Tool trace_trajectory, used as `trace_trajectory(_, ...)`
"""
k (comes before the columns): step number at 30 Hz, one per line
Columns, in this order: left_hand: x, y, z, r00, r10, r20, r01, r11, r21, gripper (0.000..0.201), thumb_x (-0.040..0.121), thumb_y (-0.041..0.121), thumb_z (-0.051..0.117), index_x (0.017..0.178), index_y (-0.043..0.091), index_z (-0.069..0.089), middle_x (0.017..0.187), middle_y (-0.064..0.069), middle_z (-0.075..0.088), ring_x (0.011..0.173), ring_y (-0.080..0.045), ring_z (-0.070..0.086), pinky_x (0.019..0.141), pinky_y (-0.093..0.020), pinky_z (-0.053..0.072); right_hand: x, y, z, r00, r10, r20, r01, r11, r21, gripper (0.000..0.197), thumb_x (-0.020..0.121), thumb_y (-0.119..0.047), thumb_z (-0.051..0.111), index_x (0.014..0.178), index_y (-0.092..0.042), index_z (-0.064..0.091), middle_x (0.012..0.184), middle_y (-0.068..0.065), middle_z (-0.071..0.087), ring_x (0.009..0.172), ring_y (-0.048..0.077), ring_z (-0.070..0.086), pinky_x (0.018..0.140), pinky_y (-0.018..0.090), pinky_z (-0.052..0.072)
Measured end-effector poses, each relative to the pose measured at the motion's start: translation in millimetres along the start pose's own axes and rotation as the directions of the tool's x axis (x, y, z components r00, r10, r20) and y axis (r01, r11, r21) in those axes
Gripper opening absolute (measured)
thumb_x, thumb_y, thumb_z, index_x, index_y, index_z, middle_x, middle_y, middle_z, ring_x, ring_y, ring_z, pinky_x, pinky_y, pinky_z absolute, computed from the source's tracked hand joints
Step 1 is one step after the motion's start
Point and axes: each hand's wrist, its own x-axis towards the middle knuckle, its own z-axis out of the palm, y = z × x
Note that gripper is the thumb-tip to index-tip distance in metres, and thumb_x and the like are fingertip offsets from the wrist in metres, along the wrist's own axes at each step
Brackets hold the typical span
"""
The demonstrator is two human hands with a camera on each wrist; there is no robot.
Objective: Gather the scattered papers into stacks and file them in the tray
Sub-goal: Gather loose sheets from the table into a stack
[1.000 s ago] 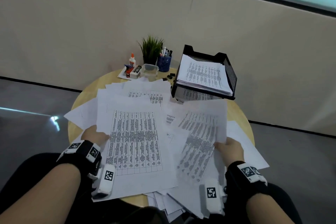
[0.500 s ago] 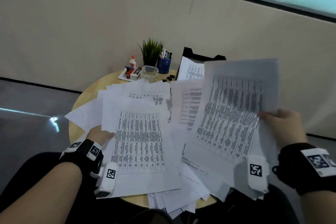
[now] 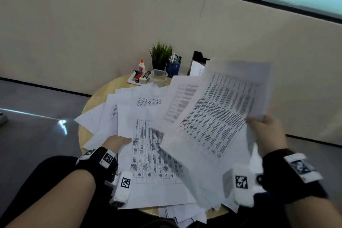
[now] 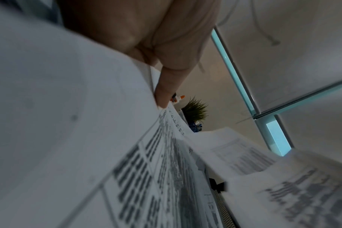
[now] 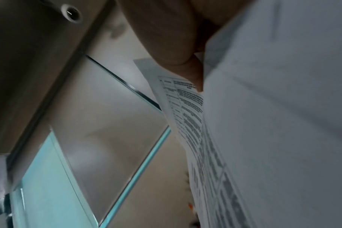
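Observation:
Printed sheets lie scattered (image 3: pixel 129 105) over the round wooden table (image 3: pixel 96 96). My right hand (image 3: pixel 266 131) grips the right edge of a lifted bundle of printed sheets (image 3: pixel 218 118), held tilted above the pile; its thumb (image 5: pixel 193 72) pinches the paper. My left hand (image 3: pixel 116 141) holds the left edge of a sheet with a printed table (image 3: pixel 151 152), its thumb (image 4: pixel 166 92) lying on the paper. Only a corner of the black tray (image 3: pixel 199 57) shows behind the lifted bundle.
At the table's far side stand a glue bottle (image 3: pixel 141 65), a small potted plant (image 3: pixel 160 55), a blue pen cup (image 3: pixel 173 67), a clear plastic box (image 3: pixel 158 76) and small boxes (image 3: pixel 141 77). A beige wall lies behind, grey floor on both sides.
My right hand has lifted its bundle of sheets off the pile, up and to the right, so that it now hides most of the tray. The left hand has stayed on its sheet.

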Motion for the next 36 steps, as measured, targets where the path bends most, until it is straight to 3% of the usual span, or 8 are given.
trace_trajectory(4,1,-7,3,0.991,-0.057,0.123,0.071,0.991,-0.111,0.065,0.050,0.033,0.090,0.097,-0.007,0.067,0.085,-0.022,0.072,0.078,-0.027,0.072,0.079,-0.037,0.058,-32,54,42,0.992,0.095,0.080,-0.099,0.994,0.049,0.029,0.088,-0.005,0.059,0.114,-0.017,0.060,0.100,0.008,0.065,0.094,0.027,0.060,0.088,0.043,0.049)
trace_trajectory(8,-5,-2,10,0.995,-0.045,0.092,0.055,0.992,-0.110,0.057,0.069,0.038,0.080,0.105,-0.004,0.066,0.098,-0.018,0.069,0.089,-0.031,0.066,0.103,-0.046,0.041,-50,87,62,0.978,0.169,0.122,-0.175,0.983,0.045,0.027,0.093,-0.005,0.053,0.115,-0.019,0.050,0.108,0.007,0.061,0.097,0.028,0.058,0.090,0.043,0.048)
trace_trajectory(11,-2,0,12,1.000,-0.011,-0.011,0.011,1.000,-0.006,0.074,0.071,0.049,0.077,0.116,-0.007,0.062,0.122,-0.024,0.060,0.117,-0.040,0.054,0.107,-0.046,0.036,-50,106,65,0.968,0.207,0.142,-0.201,0.978,-0.053,0.023,0.094,-0.010,0.048,0.113,-0.020,0.056,0.083,0.006,0.061,0.074,0.026,0.056,0.071,0.035,0.047)
trace_trajectory(15,11,-6,12,0.994,0.062,-0.085,-0.066,0.997,-0.039,0.063,0.066,0.034,0.079,0.107,-0.009,0.061,0.117,-0.029,0.061,0.109,-0.041,0.060,0.098,-0.052,0.046,-40,108,58,0.955,0.291,0.059,-0.279,0.948,-0.152,0.023,0.091,-0.010,0.047,0.071,-0.013,0.060,0.052,0.007,0.048,0.051,0.023,0.042,0.057,0.029,0.036)
trace_trajectory(20,8,4,1,0.990,0.085,-0.112,-0.087,0.996,-0.009,0.031,0.089,0.016,0.063,0.108,-0.009,0.059,0.108,-0.016,0.060,0.113,-0.035,0.055,0.085,-0.028,0.038,-11,106,40,0.965,0.264,-0.001,-0.257,0.937,-0.235,0.013,0.093,-0.012,0.053,0.087,-0.008,0.064,0.077,0.017,0.060,0.072,0.030,0.055,0.071,0.042,0.049)
trace_trajectory(26,7,9,0,0.994,0.109,-0.020,-0.109,0.994,-0.005,0.040,0.089,0.014,0.064,0.119,-0.012,0.056,0.124,-0.018,0.058,0.103,-0.025,0.054,0.084,-0.027,0.034,20,79,32,0.930,0.223,0.291,-0.134,0.945,-0.298,0.011,0.093,-0.008,0.056,0.091,-0.014,0.065,0.072,0.006,0.061,0.066,0.023,0.054,0.069,0.034,0.044)
trace_trajectory(33,12,9,5,0.993,0.119,-0.022,-0.117,0.990,0.074,0.026,0.086,0.026,0.067,0.090,0.000,0.064,0.091,-0.015,0.063,0.093,-0.024,0.055,0.077,-0.027,0.035,36,68,74,0.872,0.219,0.437,0.055,0.845,-0.532,0.026,0.097,-0.021,0.050,0.074,-0.007,0.049,0.072,0.007,0.053,0.076,0.023,0.051,0.065,0.031,0.034)
trace_trajectory(36,7,11,3,0.995,0.079,0.062,-0.083,0.994,0.068,0.039,0.083,0.020,0.071,0.113,-0.001,0.061,0.109,-0.010,0.062,0.097,-0.019,0.052,0.086,-0.027,0.037,30,74,91,0.830,0.327,0.452,0.019,0.793,-0.609,0.032,0.098,-0.030,0.049,0.116,-0.004,0.051,0.116,0.019,0.057,0.104,0.026,0.052,0.083,0.032,0.037)
